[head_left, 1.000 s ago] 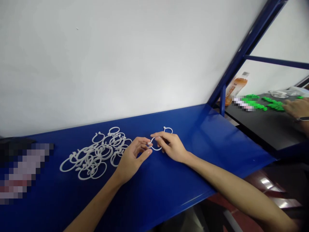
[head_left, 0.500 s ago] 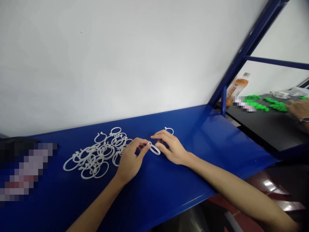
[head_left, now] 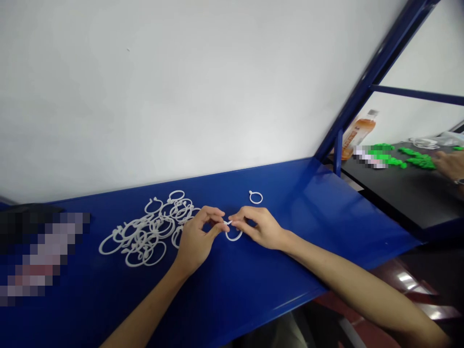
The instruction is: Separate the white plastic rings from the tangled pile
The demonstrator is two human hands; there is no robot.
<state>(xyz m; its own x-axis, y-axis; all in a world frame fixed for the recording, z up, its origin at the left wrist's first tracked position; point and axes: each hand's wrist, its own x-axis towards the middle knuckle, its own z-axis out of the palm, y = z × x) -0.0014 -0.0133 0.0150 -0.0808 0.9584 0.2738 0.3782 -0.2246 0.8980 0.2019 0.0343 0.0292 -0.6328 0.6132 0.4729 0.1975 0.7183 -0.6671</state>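
My left hand (head_left: pixel 197 238) and my right hand (head_left: pixel 261 226) meet over the blue shelf (head_left: pixel 253 280), fingertips pinched on the two ends of one white plastic ring (head_left: pixel 233 234). The ring hangs just below the fingers, close to the shelf surface. A heap of several white rings (head_left: pixel 150 233) lies to the left of my left hand. One closed white ring (head_left: pixel 255 196) lies alone behind my right hand.
A white wall rises behind the shelf. A blue frame post (head_left: pixel 366 82) stands at the right. Beyond it, a black table (head_left: pixel 402 193) carries an orange bottle (head_left: pixel 357 133), green parts (head_left: pixel 413 157) and another person's hand (head_left: pixel 449 164). A blurred patch (head_left: pixel 36 256) sits at the left.
Both hands have drawn nearer to me with the ring, uncovering the single ring behind. The held ring turned from flat to hanging below the fingertips.
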